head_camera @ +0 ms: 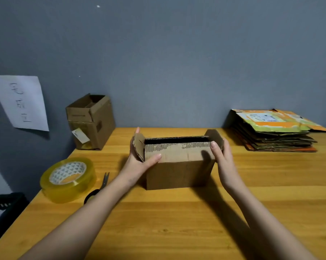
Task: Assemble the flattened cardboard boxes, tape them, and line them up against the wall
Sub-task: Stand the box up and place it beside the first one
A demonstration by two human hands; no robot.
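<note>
A small brown cardboard box (179, 166) stands on the wooden table (177, 222) in the middle, its near top flap folded down and a dark gap open along the far side. My left hand (139, 162) grips the box's left end, thumb on the folded flap and fingers behind the raised left side flap. My right hand (223, 160) grips the right end, thumb on the flap, fingers round the raised right side flap. A stack of flattened boxes (274, 132) lies at the back right. One assembled box (92, 121) stands by the wall at the back left.
A large roll of clear yellowish tape (68, 179) lies on the left of the table, with scissors (99, 186) just right of it. A paper sheet with writing (21, 102) hangs on the grey wall. A dark crate (4, 209) sits beyond the table's left edge.
</note>
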